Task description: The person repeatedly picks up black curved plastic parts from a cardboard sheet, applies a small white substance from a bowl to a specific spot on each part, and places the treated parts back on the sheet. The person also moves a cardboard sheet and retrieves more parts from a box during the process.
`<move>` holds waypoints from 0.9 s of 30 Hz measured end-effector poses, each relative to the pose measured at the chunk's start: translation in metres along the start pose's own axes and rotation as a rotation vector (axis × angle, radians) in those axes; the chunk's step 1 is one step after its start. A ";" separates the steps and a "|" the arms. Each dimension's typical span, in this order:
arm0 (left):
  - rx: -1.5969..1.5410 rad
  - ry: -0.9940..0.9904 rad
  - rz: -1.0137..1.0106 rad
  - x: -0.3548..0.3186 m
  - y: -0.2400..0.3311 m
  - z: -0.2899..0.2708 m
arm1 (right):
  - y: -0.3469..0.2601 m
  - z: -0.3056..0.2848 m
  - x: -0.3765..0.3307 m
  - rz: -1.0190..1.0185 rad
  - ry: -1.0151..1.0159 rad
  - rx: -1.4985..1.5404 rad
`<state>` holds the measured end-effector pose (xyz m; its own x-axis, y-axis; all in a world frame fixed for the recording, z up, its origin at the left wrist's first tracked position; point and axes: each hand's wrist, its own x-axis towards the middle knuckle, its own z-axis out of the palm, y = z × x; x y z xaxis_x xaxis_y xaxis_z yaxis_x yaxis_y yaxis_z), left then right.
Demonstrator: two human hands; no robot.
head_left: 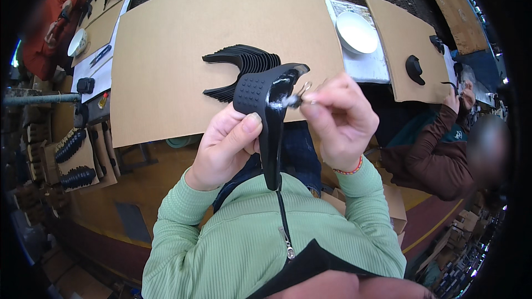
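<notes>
My left hand point(224, 141) is closed round a black curved rubber-like piece point(252, 95), its thumb on the lower part of the dotted face. The piece is held tilted in front of my chest, and its glossy inner side shows a whitish, wet-looking patch. Pinched in my right hand point(344, 119) is a small dark tuft with a thin wire loop point(303, 89). Its tip is at or very near the whitish patch; contact cannot be made out. Just beyond, a nested stack of similar black curved pieces point(260, 62) lies on a cardboard sheet point(166, 66).
A white bowl point(356, 32) stands right of the cardboard. Farther right, a person in brown sleeves point(429, 158) works by another board point(388, 39) with black pieces. At far left, a person in red point(41, 39) sits near a second bowl point(77, 42).
</notes>
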<state>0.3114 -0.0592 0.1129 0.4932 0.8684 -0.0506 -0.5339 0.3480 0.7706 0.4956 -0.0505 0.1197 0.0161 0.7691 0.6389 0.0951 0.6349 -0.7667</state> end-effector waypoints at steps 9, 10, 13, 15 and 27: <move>-0.412 -0.115 0.012 0.008 -0.002 -0.009 | -0.010 0.004 -0.008 -0.283 -0.301 0.021; -0.429 -0.108 0.013 0.008 -0.001 -0.009 | -0.010 0.005 -0.010 -0.312 -0.330 0.047; -0.440 -0.094 0.051 0.010 -0.001 -0.012 | -0.007 0.009 -0.013 -0.354 -0.398 0.086; -0.436 -0.141 0.113 0.013 -0.002 -0.016 | -0.006 0.010 -0.015 -0.293 -0.454 0.152; -0.100 -0.258 0.142 0.007 -0.001 -0.038 | 0.012 -0.005 -0.012 0.080 0.213 0.218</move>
<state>0.2894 -0.0400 0.0881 0.5601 0.7971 0.2257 -0.6685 0.2739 0.6914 0.5012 -0.0522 0.1033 0.2252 0.7991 0.5574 -0.1300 0.5916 -0.7957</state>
